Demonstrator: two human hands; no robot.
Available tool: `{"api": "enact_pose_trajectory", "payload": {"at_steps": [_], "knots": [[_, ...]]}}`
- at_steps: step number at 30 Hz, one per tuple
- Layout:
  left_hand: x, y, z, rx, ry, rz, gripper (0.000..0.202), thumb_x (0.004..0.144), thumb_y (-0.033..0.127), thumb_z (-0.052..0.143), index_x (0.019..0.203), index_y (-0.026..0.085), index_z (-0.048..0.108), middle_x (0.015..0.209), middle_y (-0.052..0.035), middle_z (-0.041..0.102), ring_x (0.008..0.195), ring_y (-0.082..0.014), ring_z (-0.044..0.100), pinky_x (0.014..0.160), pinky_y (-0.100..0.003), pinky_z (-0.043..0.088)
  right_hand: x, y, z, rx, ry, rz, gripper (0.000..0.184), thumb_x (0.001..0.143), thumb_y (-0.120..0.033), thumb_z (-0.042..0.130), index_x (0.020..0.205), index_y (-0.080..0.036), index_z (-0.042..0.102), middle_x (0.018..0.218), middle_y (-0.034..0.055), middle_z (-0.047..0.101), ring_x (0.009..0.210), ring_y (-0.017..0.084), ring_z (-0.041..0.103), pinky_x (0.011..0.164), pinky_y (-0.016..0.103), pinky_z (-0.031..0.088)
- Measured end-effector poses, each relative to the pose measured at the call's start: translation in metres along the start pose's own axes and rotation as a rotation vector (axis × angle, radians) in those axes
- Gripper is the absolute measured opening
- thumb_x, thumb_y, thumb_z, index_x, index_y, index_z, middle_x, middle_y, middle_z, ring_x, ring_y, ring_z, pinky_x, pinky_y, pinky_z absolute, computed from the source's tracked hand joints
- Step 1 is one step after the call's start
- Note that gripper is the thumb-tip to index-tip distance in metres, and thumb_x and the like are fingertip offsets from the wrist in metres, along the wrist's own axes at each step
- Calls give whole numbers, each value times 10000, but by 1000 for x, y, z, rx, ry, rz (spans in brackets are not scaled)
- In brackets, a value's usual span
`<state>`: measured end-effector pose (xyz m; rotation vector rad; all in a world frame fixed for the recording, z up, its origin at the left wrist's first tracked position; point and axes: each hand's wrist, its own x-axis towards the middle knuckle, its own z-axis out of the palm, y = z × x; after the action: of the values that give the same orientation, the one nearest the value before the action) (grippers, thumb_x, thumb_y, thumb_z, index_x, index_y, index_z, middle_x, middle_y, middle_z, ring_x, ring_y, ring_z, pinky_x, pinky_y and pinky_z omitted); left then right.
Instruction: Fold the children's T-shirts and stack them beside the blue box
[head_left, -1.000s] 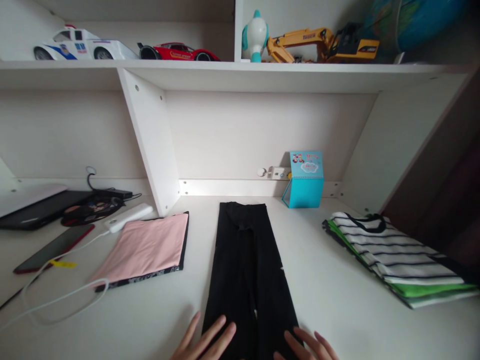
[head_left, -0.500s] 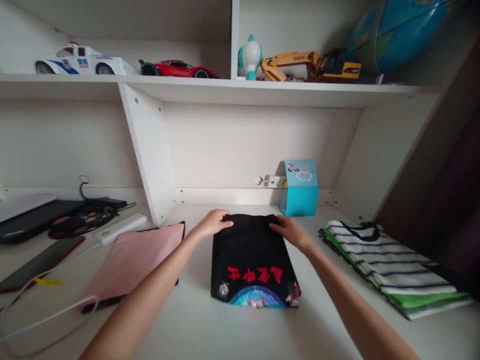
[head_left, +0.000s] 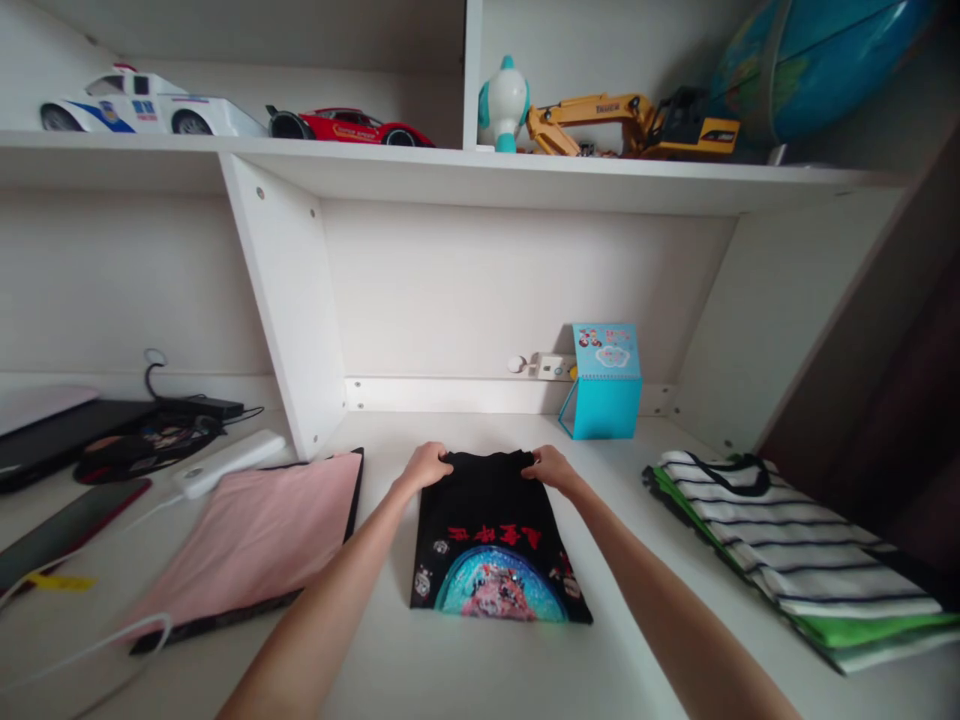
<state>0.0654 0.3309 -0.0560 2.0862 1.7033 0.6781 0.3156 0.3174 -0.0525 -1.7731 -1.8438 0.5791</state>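
At lower centre of the frame, a folded black shirt (head_left: 496, 540) lies print-up on the white desk (head_left: 637, 640), squared between a pink cloth (head_left: 262, 535) and striped shirts (head_left: 787, 530). The left hand (head_left: 424, 466) and right hand (head_left: 550, 466) pinch its far corners, fingers curled closed on the fabric, holding the fold flat. A blue box (head_left: 604, 382) stands behind.

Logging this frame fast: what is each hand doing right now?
Left hand: closed on the far left corner of the black shirt.
Right hand: closed on its far right corner.
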Motion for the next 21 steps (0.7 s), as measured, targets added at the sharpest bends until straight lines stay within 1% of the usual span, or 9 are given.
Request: {"api": "enact_pose_trajectory", "payload": {"at_steps": [3, 5, 7, 9, 11, 15, 16, 18, 21], "knots": [[3, 22, -30, -131, 87, 102, 233, 687, 170, 583, 918, 167, 559, 899, -18, 617, 852, -166, 576, 757, -248, 434, -2, -19, -38, 82, 89, -137, 267, 822, -350, 543, 953, -119, 565, 911, 24, 592, 792, 145, 573, 684, 294, 489], [-3, 44, -58, -309, 182, 243, 391, 725, 188, 557, 1105, 171, 468, 950, -25, 595, 873, -152, 565, 782, -255, 432, -12, -32, -70, 132, 173, -229, 232, 800, -335, 548, 904, -128, 546, 863, 21, 591, 801, 144, 563, 705, 275, 476], [-20, 67, -85, -467, 229, 412, 461, 735, 200, 556, 1176, 165, 423, 965, -37, 584, 878, -157, 560, 787, -266, 431, -35, -42, -97, 187, 269, -340, 220, 782, -342, 538, 889, -151, 516, 868, 23, 585, 828, 148, 551, 737, 269, 465], [-46, 82, -106, -466, 176, 527, 388, 749, 200, 542, 1130, 156, 484, 1020, -52, 579, 926, -167, 548, 822, -271, 414, -67, -45, -115, 208, 346, -468, 208, 775, -349, 526, 886, -175, 503, 899, 33, 585, 857, 155, 548, 780, 287, 454], [-75, 86, -117, -336, 7, 577, 314, 755, 192, 536, 1068, 167, 553, 1057, -46, 581, 963, -173, 537, 851, -268, 395, -105, -37, -123, 138, 279, -560, 209, 771, -338, 522, 915, -187, 526, 977, 58, 593, 920, 176, 551, 846, 320, 434], [-114, 66, -114, -50, -613, 515, 407, 677, 252, 657, 1080, 269, 601, 948, 13, 639, 871, -169, 586, 769, -232, 427, -163, -1, -120, -71, -319, -425, 373, 779, -347, 527, 1140, -253, 533, 1135, 52, 582, 1035, 189, 547, 889, 303, 439], [-116, 60, -109, -23, -707, 479, 416, 678, 283, 663, 1088, 285, 601, 942, 17, 647, 863, -171, 594, 755, -228, 434, -168, 8, -117, -79, -411, -367, 393, 794, -365, 511, 1175, -271, 518, 1136, 43, 587, 1030, 182, 555, 875, 292, 452], [-108, 52, -94, -23, -697, 437, 376, 744, 345, 601, 1116, 289, 589, 1030, 3, 636, 925, -181, 587, 796, -240, 431, -164, 19, -106, -82, -419, -311, 379, 838, -406, 438, 1186, -276, 515, 1147, 37, 586, 1035, 177, 556, 876, 296, 454], [-78, 53, -55, -34, -391, 468, 416, 851, 378, 443, 1239, 238, 488, 1284, -49, 486, 1146, -205, 463, 960, -291, 342, -131, 20, -81, -162, -202, -376, 419, 875, -435, 342, 1212, -238, 495, 1263, 51, 508, 1156, 190, 469, 974, 335, 373]]}}
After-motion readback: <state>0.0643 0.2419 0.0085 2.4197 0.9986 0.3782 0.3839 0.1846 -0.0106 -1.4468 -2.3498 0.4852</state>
